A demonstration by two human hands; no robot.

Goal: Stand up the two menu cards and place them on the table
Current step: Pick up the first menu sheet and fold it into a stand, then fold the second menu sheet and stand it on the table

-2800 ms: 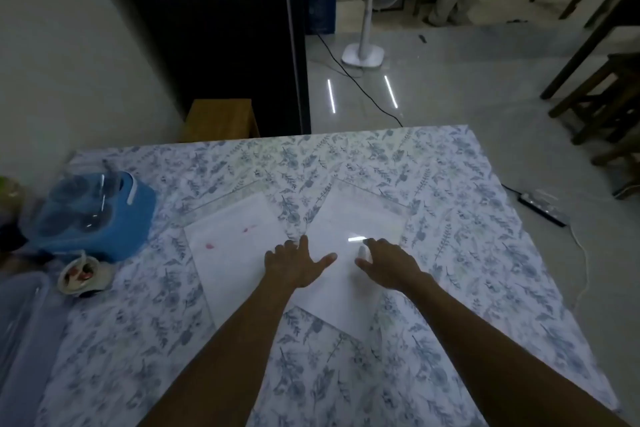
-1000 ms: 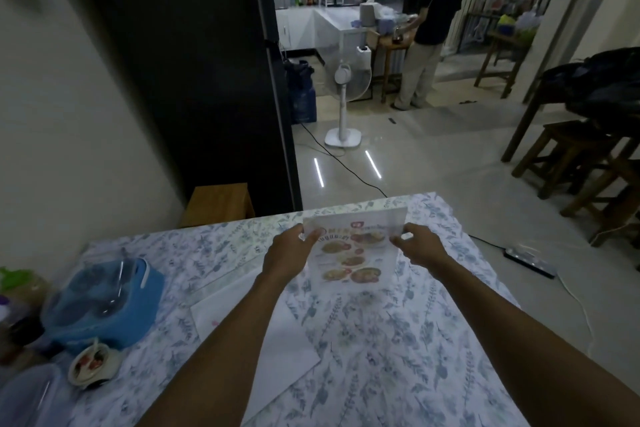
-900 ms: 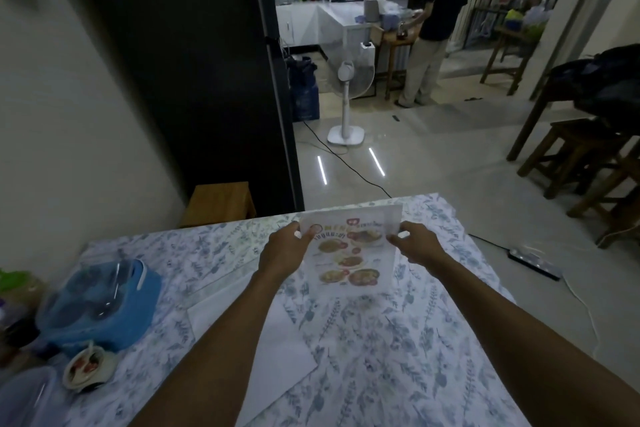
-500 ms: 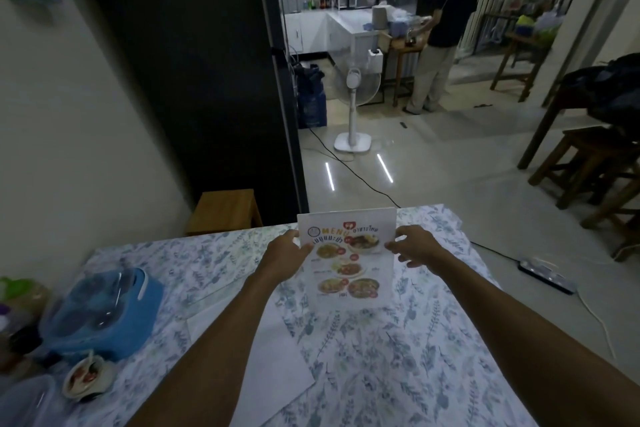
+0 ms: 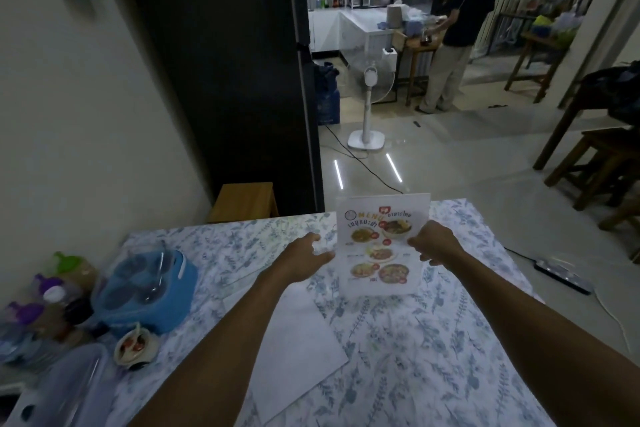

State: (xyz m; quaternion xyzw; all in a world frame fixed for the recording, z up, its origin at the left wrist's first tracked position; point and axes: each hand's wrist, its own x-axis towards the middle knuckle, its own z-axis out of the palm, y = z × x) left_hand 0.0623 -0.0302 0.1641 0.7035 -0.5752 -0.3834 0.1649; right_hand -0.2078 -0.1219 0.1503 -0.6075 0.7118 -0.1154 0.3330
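Observation:
One menu card stands upright on the floral tablecloth near the table's far edge, its printed food pictures facing me. My right hand is at the card's right edge, fingers curled onto it. Just left of the card hovers my left hand, fingers apart and holding nothing, with a small gap to the card's left edge. The second menu card lies flat, white back up, under my left forearm.
The table has a blue container, a small bowl, bottles and a clear plastic box at its left. Beyond it are a wooden stool, a standing fan, a person and wooden stools.
The card went from lying flat, to lifted in both hands, to standing on the table farther right. My left hand has come off its left edge.

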